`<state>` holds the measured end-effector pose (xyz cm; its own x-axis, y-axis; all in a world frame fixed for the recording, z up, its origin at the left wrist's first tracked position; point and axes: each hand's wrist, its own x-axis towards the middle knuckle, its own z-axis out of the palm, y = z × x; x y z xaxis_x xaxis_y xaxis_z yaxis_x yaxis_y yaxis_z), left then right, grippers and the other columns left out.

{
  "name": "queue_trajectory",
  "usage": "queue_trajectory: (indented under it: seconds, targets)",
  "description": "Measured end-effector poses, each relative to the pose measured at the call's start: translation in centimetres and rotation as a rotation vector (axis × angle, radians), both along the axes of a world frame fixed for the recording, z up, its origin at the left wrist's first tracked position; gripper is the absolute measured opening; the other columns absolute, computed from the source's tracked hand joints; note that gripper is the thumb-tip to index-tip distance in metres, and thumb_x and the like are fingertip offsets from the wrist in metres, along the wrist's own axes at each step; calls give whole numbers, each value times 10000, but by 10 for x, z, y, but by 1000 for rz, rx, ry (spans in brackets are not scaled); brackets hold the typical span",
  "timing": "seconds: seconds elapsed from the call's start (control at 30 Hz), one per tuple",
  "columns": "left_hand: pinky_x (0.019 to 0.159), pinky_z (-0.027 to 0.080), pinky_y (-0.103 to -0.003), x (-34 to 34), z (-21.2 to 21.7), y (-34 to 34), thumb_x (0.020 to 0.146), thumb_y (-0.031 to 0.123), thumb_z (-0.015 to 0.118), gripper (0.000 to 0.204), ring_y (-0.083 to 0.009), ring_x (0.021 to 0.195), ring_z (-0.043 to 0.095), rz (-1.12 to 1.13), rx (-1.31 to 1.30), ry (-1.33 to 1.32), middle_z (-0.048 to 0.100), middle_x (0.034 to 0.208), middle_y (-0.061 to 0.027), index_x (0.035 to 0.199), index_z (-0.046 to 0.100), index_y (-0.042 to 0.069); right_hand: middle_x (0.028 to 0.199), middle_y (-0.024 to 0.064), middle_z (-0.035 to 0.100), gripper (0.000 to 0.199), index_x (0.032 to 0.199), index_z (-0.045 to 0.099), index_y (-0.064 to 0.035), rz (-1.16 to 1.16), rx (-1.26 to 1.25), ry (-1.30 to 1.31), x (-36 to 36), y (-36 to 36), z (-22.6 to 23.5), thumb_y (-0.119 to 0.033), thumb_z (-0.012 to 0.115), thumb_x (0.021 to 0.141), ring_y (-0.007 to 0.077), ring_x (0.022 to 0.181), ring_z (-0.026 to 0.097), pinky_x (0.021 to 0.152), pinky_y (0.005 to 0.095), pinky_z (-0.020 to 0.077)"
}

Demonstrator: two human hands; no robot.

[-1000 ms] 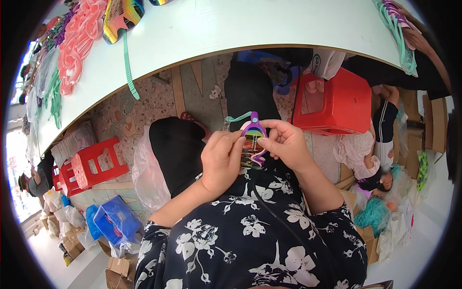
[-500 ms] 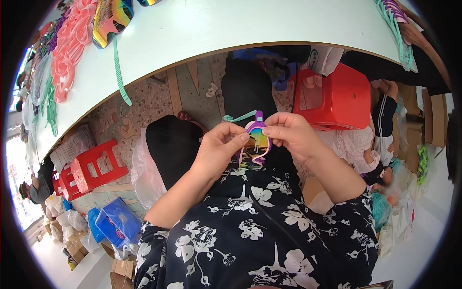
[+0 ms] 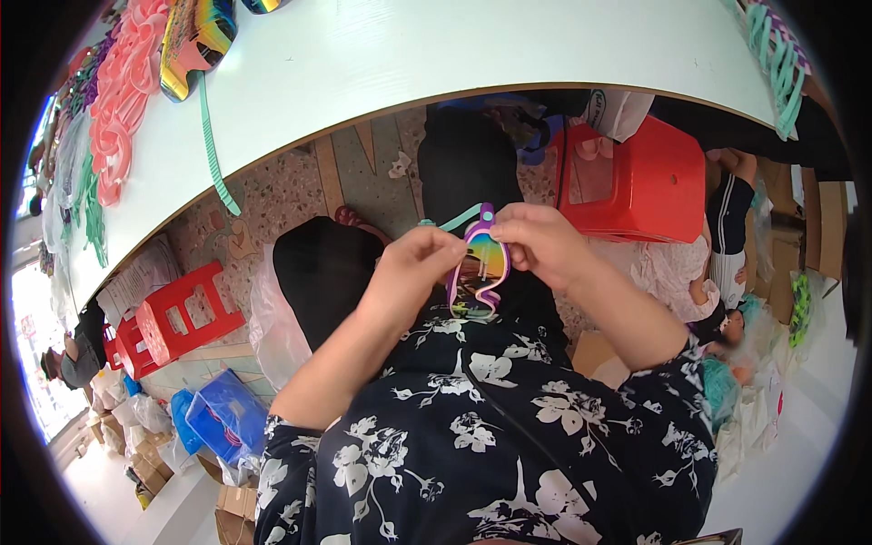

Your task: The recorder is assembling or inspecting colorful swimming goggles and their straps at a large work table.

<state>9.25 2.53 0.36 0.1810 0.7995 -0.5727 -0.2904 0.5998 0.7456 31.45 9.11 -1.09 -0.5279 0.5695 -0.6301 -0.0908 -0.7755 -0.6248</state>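
Above my lap I hold a pair of swim goggles (image 3: 484, 261), with a purple and pale frame and rainbow mirrored lenses, on end. A teal strap (image 3: 454, 221) runs left from the purple clip at its upper end. My right hand (image 3: 542, 241) pinches the upper right of the frame, next to the clip. At the frame's left edge my left hand (image 3: 416, 263) is closed, thumb and forefinger pressed together; its fingertips are slightly blurred, and what lies between them is hard to make out.
Ahead of me curves the edge of a white table (image 3: 436, 45). Mirrored goggles (image 3: 195, 45), coral-pink straps (image 3: 123, 100) and teal straps (image 3: 777, 77) lie on it. Red stools (image 3: 658, 177) stand at right and left. A blue crate (image 3: 227, 409) sits at lower left.
My left thumb has drawn back from the lens to the frame's left edge. My right fingers have closed in nearer the clip. The view has shifted slightly.
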Motion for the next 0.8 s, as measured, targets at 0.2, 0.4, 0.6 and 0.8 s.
queue_trajectory:
  seconds: [0.2, 0.4, 0.6, 0.8]
  targets:
    - [654, 501, -248, 2, 5, -44, 832, 87, 799, 216, -99, 705, 606, -70, 423, 559, 637, 808, -35, 966, 658, -7, 968, 49, 606, 306, 1164, 537, 14, -350, 402, 62, -21, -78, 12, -8, 700, 906, 94, 860, 616, 757, 238, 532]
    - [635, 442, -215, 5, 11, -44, 888, 96, 755, 159, -50, 703, 506, -176, 418, 631, 576, 762, 20, 894, 625, 4, 1021, 68, 574, 435, 1195, 435, 4, -355, 587, -31, -24, -101, -1, 83, 703, 862, 128, 953, 623, 830, 265, 535]
    - [530, 445, -258, 12, 8, -53, 839, 145, 801, 220, -91, 583, 543, -104, 421, 689, 593, 671, -31, 823, 637, 0, 1032, 79, 591, 415, 1174, 437, -1, -394, 619, -100, -29, -112, 0, 73, 704, 866, 118, 937, 621, 813, 264, 537]
    - [534, 477, -333, 17, 2, -44, 825, 185, 797, 240, -218, 573, 609, -142, 675, 899, 613, 684, -103, 791, 633, 14, 1063, 109, 616, 445, 1195, 431, 10, -323, 685, -75, -16, -100, -4, 65, 717, 859, 136, 941, 647, 804, 260, 544]
